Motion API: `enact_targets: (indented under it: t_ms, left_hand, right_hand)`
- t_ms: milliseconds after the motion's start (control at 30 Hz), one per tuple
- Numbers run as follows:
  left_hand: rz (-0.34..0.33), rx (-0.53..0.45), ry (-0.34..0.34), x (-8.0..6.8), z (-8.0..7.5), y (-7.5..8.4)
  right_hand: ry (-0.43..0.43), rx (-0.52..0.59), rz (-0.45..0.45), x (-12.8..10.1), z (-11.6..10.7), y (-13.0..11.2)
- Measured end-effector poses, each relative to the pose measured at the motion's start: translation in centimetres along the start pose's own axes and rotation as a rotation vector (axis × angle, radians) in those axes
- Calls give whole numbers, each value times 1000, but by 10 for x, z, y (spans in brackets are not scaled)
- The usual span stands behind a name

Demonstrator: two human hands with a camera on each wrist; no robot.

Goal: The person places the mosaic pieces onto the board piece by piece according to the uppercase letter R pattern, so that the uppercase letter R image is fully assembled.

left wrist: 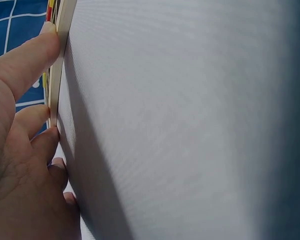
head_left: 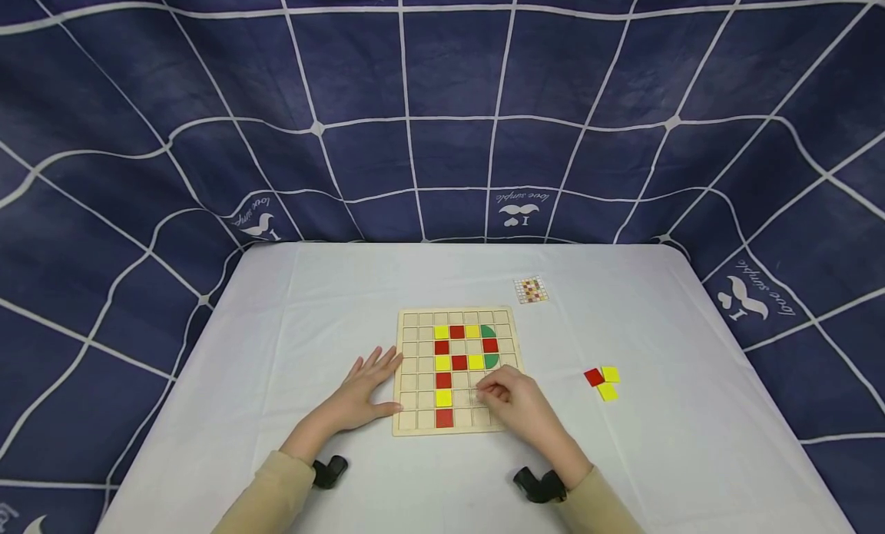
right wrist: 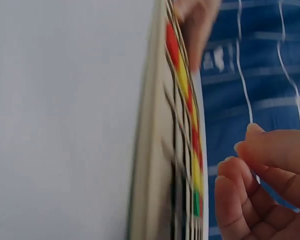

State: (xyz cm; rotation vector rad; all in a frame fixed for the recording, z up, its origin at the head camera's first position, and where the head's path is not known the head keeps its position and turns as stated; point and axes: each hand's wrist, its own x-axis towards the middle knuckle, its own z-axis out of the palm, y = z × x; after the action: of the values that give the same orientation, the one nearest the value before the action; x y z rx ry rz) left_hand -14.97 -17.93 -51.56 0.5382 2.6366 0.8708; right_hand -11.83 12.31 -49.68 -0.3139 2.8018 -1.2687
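Observation:
A square wooden grid board [head_left: 419,425] lies on the table, with red, yellow and green pieces in its cells. They form a P shape, with two green quarter-rounds [head_left: 491,361] at its right corners. Fingers spread, my left hand [head_left: 356,396] rests against the board's left edge; the left wrist view has its thumb [left wrist: 37,50] and fingertips at the wooden rim [left wrist: 62,45]. Over the board's lower right hovers my right hand [head_left: 515,403], fingers curled and thumb close to the index finger. Nothing shows between those fingertips [right wrist: 230,172] in the right wrist view.
Right of the board lie one loose red square [head_left: 594,377] and two yellow squares [head_left: 608,392]. A small pattern card [head_left: 531,290] sits beyond the board's far right corner. White cloth [head_left: 332,303] covers the table, and a blue checked curtain [head_left: 449,157] hangs behind and beside it.

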Motion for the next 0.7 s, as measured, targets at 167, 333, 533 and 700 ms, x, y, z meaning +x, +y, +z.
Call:
enact_targets:
  t_ms: [167, 333, 533, 700]
  left_hand:
    - [-3, 1, 1, 0, 0, 0]
    - [8, -2, 6, -1, 1, -1]
    - [6, -4, 10, -2, 0, -1]
    - [-1, -2, 3, -2, 0, 0]
  right_hand:
    - [133, -38, 108, 0, -37, 28]
    - [228, -97, 197, -6, -72, 56]
    - [294, -128, 281, -15, -105, 78]
    - [272, -132, 390, -20, -120, 93]
